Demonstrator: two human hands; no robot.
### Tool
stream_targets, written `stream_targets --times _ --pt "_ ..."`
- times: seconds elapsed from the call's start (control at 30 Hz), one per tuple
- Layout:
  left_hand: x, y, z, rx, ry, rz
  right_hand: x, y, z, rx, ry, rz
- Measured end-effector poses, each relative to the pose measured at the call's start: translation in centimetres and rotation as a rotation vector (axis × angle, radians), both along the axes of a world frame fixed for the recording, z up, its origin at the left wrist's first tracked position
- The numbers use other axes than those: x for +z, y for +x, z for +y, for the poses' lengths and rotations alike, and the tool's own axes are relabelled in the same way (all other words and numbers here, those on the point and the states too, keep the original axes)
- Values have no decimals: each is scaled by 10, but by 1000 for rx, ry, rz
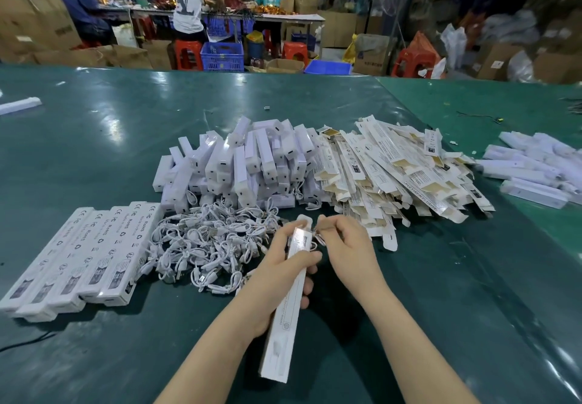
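My left hand (280, 274) grips a long white carton (283, 321) near its far end, with the carton pointing away from me over the green table (94, 139). At that far end my right hand (346, 246) pinches the carton's small flap (318, 236). Just left of my hands lies a tangle of short white cables (208, 246). Behind it are a heap of white bar lamps (239, 164) and a heap of flat unfolded cartons (393, 176). A row of several closed cartons (82, 258) lies at the left.
More white bars (535, 167) are piled at the right edge, and one lone bar (19, 105) lies far left. Beyond the table several people work at a bench (283, 17) among cardboard boxes, red stools (189, 53) and blue crates (222, 57).
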State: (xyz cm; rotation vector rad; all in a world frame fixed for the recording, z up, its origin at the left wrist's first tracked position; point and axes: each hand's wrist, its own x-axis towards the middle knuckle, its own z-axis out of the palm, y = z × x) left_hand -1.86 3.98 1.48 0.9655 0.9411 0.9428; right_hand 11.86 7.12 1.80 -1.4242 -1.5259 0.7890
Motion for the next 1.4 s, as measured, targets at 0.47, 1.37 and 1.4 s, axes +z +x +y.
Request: stream_targets --times 0.47,1.37,1.4 --pt "2 0 -3 19 56 126 -15 14 9 -67 -47 -632" --pt "1 -2 4 402 176 -105 13 -4 -11 235 -158 256" --pt "1 -4 6 436 183 -118 14 -6 -12 267 -178 280"
